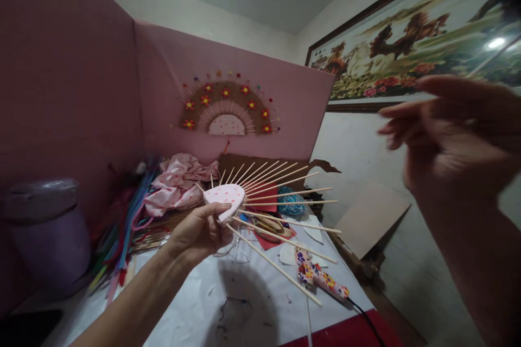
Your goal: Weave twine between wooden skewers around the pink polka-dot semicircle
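Note:
My left hand is closed on a half-round piece of pink dotted fabric, thumb on top. Many thin wooden sticks fan out from its curved edge, mostly to the right. My right hand is raised at the right, well apart from the fan and blurred. From its fingers a thin pale stick seems to rise to the upper right; its lower end is hidden. A flower-patterned glue gun lies on the table below the fan, with its black cord running off the front.
A finished-looking fan with red flowers hangs on the pink panel. Crumpled pink fabric, coloured pipe cleaners, blue yarn and red sheets lie on the white table. A purple bin stands at left; cardboard leans at right.

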Action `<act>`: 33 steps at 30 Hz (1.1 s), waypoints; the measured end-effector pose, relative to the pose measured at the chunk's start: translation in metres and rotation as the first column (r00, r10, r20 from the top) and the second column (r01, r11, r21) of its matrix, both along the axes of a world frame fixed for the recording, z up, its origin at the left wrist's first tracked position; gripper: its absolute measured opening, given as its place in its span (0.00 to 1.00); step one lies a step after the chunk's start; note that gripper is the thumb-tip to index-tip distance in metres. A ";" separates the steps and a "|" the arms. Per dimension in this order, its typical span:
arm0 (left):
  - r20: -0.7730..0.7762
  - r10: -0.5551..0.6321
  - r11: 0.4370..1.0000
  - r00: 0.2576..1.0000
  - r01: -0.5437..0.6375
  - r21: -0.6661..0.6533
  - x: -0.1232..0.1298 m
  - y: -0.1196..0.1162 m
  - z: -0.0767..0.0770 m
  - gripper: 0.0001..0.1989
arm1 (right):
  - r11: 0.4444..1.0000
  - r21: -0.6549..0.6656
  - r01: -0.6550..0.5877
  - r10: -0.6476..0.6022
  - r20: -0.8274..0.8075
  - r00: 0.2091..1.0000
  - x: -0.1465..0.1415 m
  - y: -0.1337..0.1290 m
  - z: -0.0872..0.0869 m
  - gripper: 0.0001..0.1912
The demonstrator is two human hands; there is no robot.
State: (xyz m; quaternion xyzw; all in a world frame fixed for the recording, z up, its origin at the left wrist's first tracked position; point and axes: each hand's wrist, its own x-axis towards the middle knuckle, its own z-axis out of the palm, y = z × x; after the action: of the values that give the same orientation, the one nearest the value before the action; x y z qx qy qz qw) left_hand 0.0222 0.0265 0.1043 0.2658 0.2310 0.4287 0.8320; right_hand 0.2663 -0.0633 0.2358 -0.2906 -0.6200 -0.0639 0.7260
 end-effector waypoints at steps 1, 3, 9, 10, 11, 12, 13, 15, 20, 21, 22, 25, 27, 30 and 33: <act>0.019 0.002 1.000 1.000 -0.002 0.004 -0.002 0.001 0.001 0.07 | 1.000 -0.011 -0.007 0.006 -0.068 0.998 0.005 -0.006 -0.004 0.12; 0.054 0.013 1.000 0.998 -0.014 0.016 -0.007 0.004 0.003 0.08 | 0.996 -0.062 -0.071 0.063 -0.125 0.990 0.012 -0.016 -0.022 0.17; 0.128 0.014 0.999 0.992 -0.020 0.045 -0.012 0.006 0.005 0.06 | 0.865 -0.351 -0.359 0.125 -0.541 0.831 0.003 -0.012 -0.125 0.05; 0.136 0.021 0.999 0.990 -0.027 0.041 -0.011 0.005 0.005 0.06 | 0.813 -0.370 -0.448 0.179 -0.574 0.799 -0.006 -0.010 -0.138 0.09; 0.143 0.032 0.999 0.989 -0.038 0.038 -0.010 0.004 0.005 0.06 | 0.768 -0.377 -0.518 0.223 -0.601 0.768 -0.017 -0.008 -0.149 0.11; 0.149 0.044 0.998 0.988 -0.050 0.038 -0.009 0.002 0.005 0.06 | 0.742 -0.351 -0.572 0.271 -0.623 0.734 -0.029 -0.007 -0.156 0.12; 0.153 0.054 0.997 0.987 -0.061 0.044 -0.008 0.001 0.005 0.06 | 0.737 -0.313 -0.599 0.307 -0.634 0.709 -0.041 -0.005 -0.160 0.11; 0.160 0.066 0.995 0.985 -0.076 0.061 -0.007 -0.001 0.005 0.06 | 0.739 -0.257 -0.623 0.385 -0.597 0.704 -0.065 -0.003 -0.161 0.11; 0.205 0.053 0.995 0.977 -0.070 0.074 -0.007 -0.003 0.006 0.07 | 0.744 -0.193 -0.639 0.489 -0.495 0.718 -0.098 0.004 -0.158 0.04; 0.215 0.048 0.995 0.976 -0.065 0.075 -0.008 -0.003 0.006 0.07 | 0.748 -0.181 -0.639 0.499 -0.481 0.721 -0.100 0.006 -0.159 0.05; 0.218 0.043 0.995 0.975 -0.061 0.076 -0.008 -0.003 0.005 0.07 | 0.755 -0.169 -0.633 0.506 -0.464 0.727 -0.101 0.007 -0.160 0.05; 0.217 0.043 0.995 0.975 -0.061 0.075 -0.006 -0.003 0.004 0.07 | 0.791 -0.177 -0.586 0.477 -0.423 0.771 -0.105 0.011 -0.165 0.06; 0.226 0.035 0.995 0.974 -0.054 0.080 -0.005 -0.004 0.004 0.06 | 0.811 -0.208 -0.548 0.436 -0.409 0.801 -0.106 0.013 -0.167 0.07; 0.244 0.016 0.994 0.970 -0.043 0.105 -0.003 -0.005 0.004 0.08 | 0.839 -0.223 -0.496 0.414 -0.329 0.849 -0.109 0.013 -0.168 0.10; 0.233 0.022 0.992 0.972 -0.049 0.113 -0.002 -0.007 0.004 0.06 | 0.889 -0.198 -0.413 0.377 -0.195 0.906 -0.107 0.013 -0.167 0.12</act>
State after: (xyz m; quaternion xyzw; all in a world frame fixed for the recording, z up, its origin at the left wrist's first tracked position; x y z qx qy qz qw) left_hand 0.0198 0.0195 0.1086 0.2585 0.1114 0.4845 0.8283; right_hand 0.1589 -0.0505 0.0686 -0.2458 -0.6126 0.1812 0.7290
